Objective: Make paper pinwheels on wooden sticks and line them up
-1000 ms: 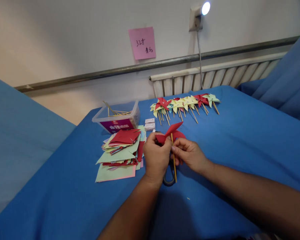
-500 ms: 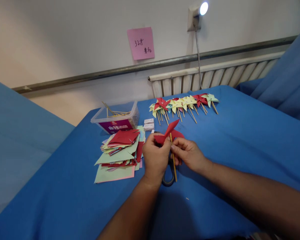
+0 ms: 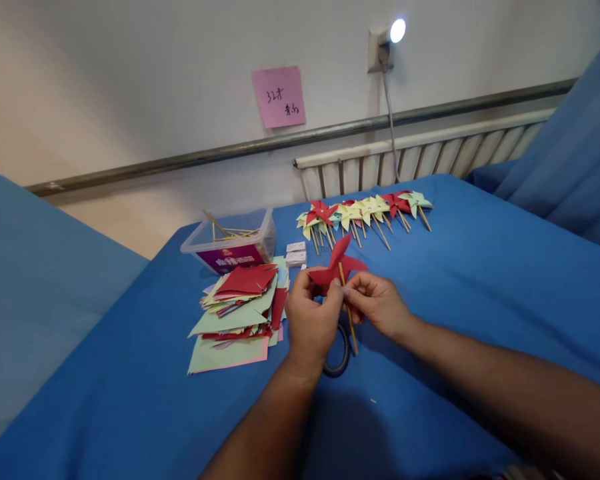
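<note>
Thin yellow wooden stick (image 3: 351, 323): between the two hands, long axis near to far, near end just right of a black ring (image 3: 347, 350).
Right hand (image 3: 381, 305): right of the stick, thumb and fingertips pinching it.
Left hand (image 3: 311, 321): left of it, fingers curled, gripping the pinwheel.
Red folded-paper pinwheel (image 3: 350, 265): at the stick's far end.
Row of multicoloured paper pinwheels (image 3: 370, 209): beyond.

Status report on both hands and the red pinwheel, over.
Left hand holding red pinwheel. Right hand pinching its stick. Dark loop near stick's lower end.
</note>
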The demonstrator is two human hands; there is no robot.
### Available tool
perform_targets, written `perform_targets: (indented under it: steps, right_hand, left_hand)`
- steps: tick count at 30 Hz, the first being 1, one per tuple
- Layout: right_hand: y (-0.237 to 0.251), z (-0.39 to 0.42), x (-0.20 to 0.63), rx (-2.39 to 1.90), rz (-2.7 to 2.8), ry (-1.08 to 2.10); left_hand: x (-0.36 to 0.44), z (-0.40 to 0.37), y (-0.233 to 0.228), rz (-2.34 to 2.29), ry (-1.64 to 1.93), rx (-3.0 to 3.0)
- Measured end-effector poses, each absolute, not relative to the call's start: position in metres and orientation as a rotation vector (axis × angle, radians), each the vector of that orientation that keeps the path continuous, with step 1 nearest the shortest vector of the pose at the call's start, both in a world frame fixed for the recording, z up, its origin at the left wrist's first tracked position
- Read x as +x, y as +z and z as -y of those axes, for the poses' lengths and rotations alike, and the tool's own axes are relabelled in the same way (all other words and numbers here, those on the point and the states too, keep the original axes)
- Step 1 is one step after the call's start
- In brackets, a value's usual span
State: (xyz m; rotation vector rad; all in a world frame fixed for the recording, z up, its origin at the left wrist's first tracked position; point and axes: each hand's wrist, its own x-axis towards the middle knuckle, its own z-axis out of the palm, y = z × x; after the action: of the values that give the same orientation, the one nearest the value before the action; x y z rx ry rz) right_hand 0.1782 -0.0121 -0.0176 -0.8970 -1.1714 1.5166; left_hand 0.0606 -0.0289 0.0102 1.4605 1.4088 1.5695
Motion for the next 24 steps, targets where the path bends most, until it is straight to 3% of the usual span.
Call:
perform_targets:
  steps: [10, 19, 24]
  right_hand:
    - [-0.019, 0.012, 0.182, -0.920, 1.167, 1.363]
    - [-0.022, 0.009, 0.178, -0.827, 1.159, 1.414]
    - [-0.026, 0.011, 0.176, -0.818, 1.151, 1.465]
  left_hand:
    - [0.058, 0.030, 0.020, -1.248, 1.532, 1.323]
    - [0.053, 0.018, 0.013, -1.340, 1.688, 1.142]
    - [0.055, 0.015, 0.012, -1.134, 1.510, 0.791]
